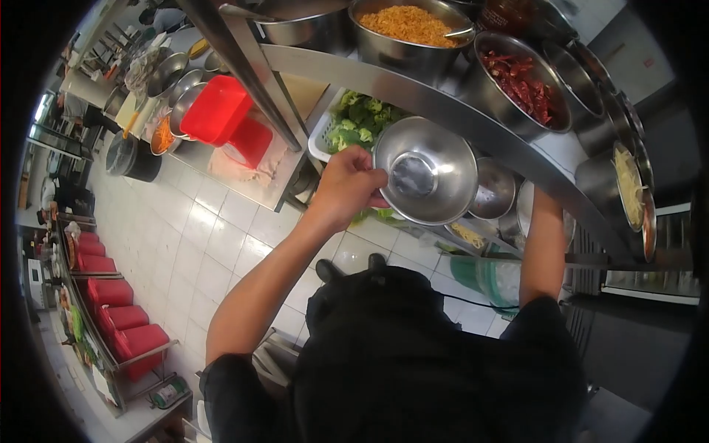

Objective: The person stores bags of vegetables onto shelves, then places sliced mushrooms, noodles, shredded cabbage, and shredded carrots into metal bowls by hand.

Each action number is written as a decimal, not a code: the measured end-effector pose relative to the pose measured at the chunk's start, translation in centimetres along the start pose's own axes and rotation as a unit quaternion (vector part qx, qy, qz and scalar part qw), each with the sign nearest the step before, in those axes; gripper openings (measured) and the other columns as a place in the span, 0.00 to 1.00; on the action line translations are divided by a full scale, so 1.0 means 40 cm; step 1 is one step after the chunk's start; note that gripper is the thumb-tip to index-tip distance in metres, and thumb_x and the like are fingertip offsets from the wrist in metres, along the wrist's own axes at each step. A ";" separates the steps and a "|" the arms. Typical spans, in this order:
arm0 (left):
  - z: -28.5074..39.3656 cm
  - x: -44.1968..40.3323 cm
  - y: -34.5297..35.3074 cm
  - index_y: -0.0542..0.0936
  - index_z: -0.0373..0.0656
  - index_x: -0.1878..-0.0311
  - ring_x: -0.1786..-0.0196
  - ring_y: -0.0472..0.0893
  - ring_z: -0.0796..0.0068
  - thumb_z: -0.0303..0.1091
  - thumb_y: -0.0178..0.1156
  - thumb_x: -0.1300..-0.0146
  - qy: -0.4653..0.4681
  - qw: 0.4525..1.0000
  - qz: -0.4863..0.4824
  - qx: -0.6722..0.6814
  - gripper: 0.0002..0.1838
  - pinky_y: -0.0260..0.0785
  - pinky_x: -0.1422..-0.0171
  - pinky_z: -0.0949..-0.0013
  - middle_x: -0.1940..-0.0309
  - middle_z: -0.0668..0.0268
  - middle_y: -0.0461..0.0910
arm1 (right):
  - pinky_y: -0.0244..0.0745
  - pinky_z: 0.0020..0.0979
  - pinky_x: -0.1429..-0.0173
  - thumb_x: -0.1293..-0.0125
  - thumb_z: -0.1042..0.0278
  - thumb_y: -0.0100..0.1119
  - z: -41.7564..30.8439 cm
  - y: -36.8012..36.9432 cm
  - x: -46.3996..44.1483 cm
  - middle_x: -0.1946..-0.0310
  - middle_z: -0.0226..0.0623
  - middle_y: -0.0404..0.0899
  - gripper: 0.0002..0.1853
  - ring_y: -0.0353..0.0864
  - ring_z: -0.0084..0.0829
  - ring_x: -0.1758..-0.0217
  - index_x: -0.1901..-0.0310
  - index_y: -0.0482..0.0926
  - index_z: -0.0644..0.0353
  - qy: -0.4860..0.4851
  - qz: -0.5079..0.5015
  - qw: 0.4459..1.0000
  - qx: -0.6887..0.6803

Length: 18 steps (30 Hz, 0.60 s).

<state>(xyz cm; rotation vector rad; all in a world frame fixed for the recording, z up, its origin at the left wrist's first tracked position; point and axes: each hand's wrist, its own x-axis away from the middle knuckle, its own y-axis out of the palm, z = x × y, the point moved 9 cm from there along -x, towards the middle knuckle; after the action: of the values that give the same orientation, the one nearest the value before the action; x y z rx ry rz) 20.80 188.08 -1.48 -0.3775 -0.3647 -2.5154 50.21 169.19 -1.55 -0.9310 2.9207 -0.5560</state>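
My left hand (353, 188) is closed on the rim of a shiny steel bowl (461, 166), tilted so that its inside faces me. Nothing shows in the bowl apart from reflections at its base. Beyond it a white plastic basket (318, 136) holds broccoli florets (362, 122). My right forearm (545, 247) reaches in under the steel shelf (413, 81). The shelf edge hides my right hand, so its fingers cannot be seen. Near that arm stand more metal bowls (493, 190), and below them lie some pale yellow strips (467, 235).
On the shelf are steel pots with orange crumbs (408, 26), dried red chillies (517, 85) and pale shreds (629, 184). A red scale (247, 140) stands on the left counter. Red bins (136, 347) line the far left. A green tub (473, 273) is below the shelf.
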 end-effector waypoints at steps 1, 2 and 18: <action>-0.003 -0.003 0.007 0.67 0.39 0.70 0.73 0.78 0.73 0.20 0.57 0.49 0.001 1.000 -0.002 0.001 0.08 0.79 0.69 0.70 0.74 0.65 0.71 | 0.71 0.26 0.56 0.39 0.62 0.56 -0.038 0.052 0.034 0.62 0.36 0.80 0.15 0.77 0.25 0.59 0.54 0.78 0.60 -0.006 -0.034 0.999 -0.027; -0.007 -0.006 0.016 0.67 0.39 0.70 0.73 0.78 0.73 0.20 0.57 0.49 0.001 1.000 -0.006 0.002 0.08 0.79 0.69 0.70 0.74 0.65 0.71 | 0.71 0.26 0.56 0.39 0.62 0.56 -0.071 0.110 0.067 0.62 0.36 0.80 0.15 0.77 0.25 0.59 0.54 0.78 0.60 -0.013 -0.068 0.997 -0.039; -0.077 0.054 0.010 0.69 0.37 0.68 0.74 0.78 0.72 0.19 0.56 0.49 -0.022 0.999 0.018 0.032 0.06 0.79 0.69 0.69 0.73 0.64 0.73 | 0.68 0.29 0.51 0.38 0.52 0.53 0.133 -0.183 -0.055 0.59 0.37 0.79 0.19 0.76 0.33 0.56 0.54 0.77 0.57 0.035 0.085 0.836 0.541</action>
<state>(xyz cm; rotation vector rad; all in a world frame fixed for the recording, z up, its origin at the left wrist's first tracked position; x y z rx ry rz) 18.72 185.67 -3.53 -0.4110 -0.4495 -2.4567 56.79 163.16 -4.20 -0.4489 2.0432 -1.9059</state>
